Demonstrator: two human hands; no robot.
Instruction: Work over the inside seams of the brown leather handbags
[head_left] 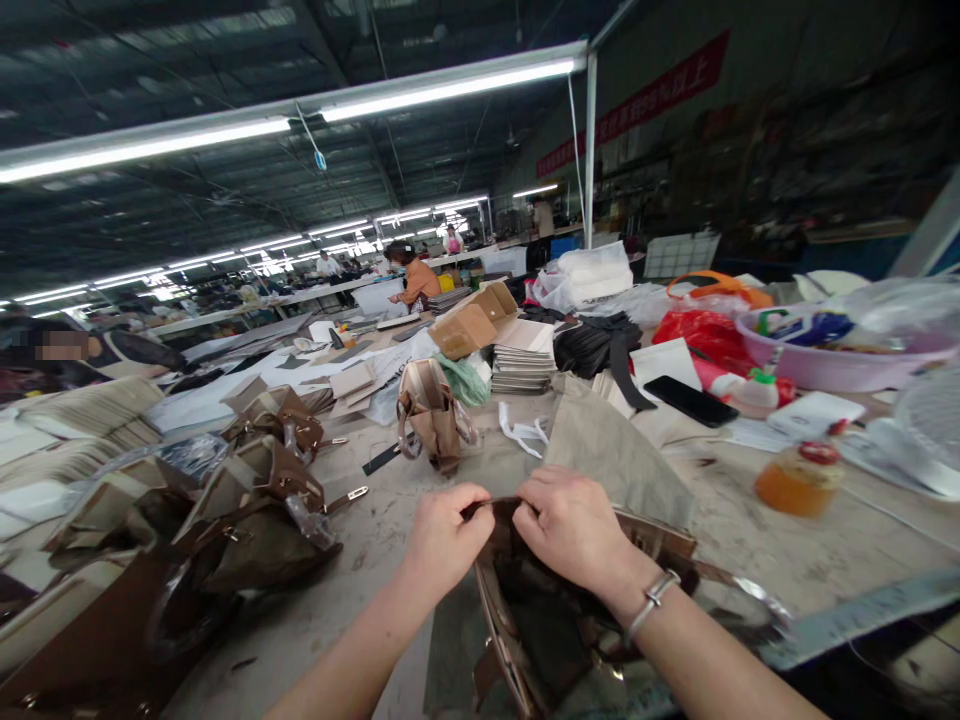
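A brown handbag (555, 640) lies at the table's near edge, its mouth spread and its inside dark. My left hand (450, 530) pinches the bag's far rim between thumb and curled fingers. Close beside it, my right hand (566, 520) grips the same rim, knuckles up, with a metal bangle (651, 605) on the wrist. A strap with clear wrapping (750, 595) sticks out to the right of the bag. Beyond my hands lies a flat grey-beige sheet (607, 450). A small tan bag (435, 410) stands upright farther off.
Several brown handbags (262, 530) crowd the left side. At right are a jar of orange liquid (801, 480), a black phone (690, 400) and a lilac basin (847, 365). A cardboard box (472, 320) and stacked boards (523, 360) stand behind. A person in orange (418, 280) is farther back.
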